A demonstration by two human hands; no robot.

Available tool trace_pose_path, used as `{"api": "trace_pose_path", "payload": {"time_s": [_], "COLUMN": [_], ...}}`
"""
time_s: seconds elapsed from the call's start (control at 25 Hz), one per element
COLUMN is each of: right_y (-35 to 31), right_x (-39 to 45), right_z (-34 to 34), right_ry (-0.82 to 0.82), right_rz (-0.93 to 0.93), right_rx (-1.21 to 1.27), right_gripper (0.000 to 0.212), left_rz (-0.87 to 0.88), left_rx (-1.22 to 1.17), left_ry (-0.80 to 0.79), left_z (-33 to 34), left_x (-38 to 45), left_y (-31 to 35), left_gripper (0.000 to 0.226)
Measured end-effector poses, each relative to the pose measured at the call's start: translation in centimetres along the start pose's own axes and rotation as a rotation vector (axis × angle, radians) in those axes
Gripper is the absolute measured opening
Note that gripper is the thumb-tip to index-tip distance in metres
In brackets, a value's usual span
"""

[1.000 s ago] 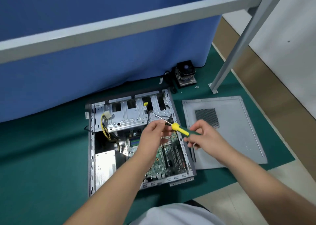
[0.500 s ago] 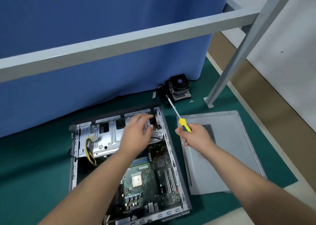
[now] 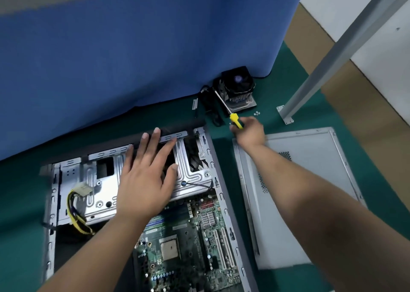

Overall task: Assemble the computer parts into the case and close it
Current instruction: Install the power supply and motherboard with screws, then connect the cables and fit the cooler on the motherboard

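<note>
The open computer case [image 3: 218, 194] is lying flat on the green mat [image 3: 22, 214]. The left hand [image 3: 146, 176] is being rested on its metal drive cage [image 3: 190, 176], fingers straight and spread. A screwdriver [image 3: 235, 120] is being gripped by the curled fingers of the right hand [image 3: 249, 132], beside the cooler fan [image 3: 238, 87]. The side panel [image 3: 310, 158] is lying just right of the case.

I see a blue partition [image 3: 133, 59] ahead, a green mat [image 3: 20, 203] underneath, a grey metal post [image 3: 346, 45] and a white wall [image 3: 386, 36] on my right.
</note>
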State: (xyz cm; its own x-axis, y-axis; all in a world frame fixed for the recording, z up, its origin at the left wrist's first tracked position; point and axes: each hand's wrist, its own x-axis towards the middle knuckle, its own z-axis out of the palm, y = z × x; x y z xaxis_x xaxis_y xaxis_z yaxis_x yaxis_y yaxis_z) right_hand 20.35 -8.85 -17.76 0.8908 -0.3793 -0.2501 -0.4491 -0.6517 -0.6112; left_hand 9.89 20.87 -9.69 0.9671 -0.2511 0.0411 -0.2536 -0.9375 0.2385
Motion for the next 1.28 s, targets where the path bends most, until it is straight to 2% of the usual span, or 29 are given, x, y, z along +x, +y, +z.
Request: {"api": "trace_pose_path", "payload": {"time_s": [0.2, 0.44, 0.6, 0.68, 0.76, 0.84, 1.0, 1.16, 1.28], "right_y": [0.4, 0.0, -1.0, -2.0, -3.4, -5.1, -8.6, -10.0, -10.3], "right_x": [1.5, 0.6, -3.7, -6.9, -10.5, -14.2, -22.0, -27.5, -29.5], "right_z": [1.8, 1.8, -0.6, -2.3, -4.3, -5.8, -5.7, -5.0, -5.3], "right_ry": [0.087, 0.092, 0.068, 0.027, -0.046, -0.128, -0.255, -0.414, -0.518], "right_rz": [0.045, 0.017, -0.006, -0.015, 0.004, 0.035, 0.144, 0.181, 0.152], "right_rx": [0.014, 0.008, 0.194, 0.374, 0.563, 0.688, 0.907, 0.957, 0.839], "right_gripper": [0.017, 0.021, 0.019, 0.015, 0.006, 0.011, 0.011, 0.014, 0.016], "left_rz": [-0.003, -0.005, 0.005, 0.005, 0.01, 0.003, -0.137, -0.248, -0.304], "left_rx": [-0.004, -0.011, -0.024, -0.062, -0.188, -0.352, -0.772, -1.205, -1.354], "left_ry": [-0.001, 0.007, 0.018, 0.015, 0.019, 0.043, 0.081, 0.134, 0.083], "left_z": [0.0, 0.2, 0.2, -0.1, -0.9, -1.9, -4.3, -6.1, -7.2], "left_x": [-0.1, -0.2, 0.0, -0.1, -0.4, -1.1, -6.3, -11.5, -13.7], "left_y": [0.3, 0.2, 0.2, 0.2, 0.3, 1.0, 5.3, 7.1, 5.6], "left_gripper": [0.057, 0.057, 0.056, 0.055, 0.053, 0.048, 0.032, 0.023, 0.023]}}
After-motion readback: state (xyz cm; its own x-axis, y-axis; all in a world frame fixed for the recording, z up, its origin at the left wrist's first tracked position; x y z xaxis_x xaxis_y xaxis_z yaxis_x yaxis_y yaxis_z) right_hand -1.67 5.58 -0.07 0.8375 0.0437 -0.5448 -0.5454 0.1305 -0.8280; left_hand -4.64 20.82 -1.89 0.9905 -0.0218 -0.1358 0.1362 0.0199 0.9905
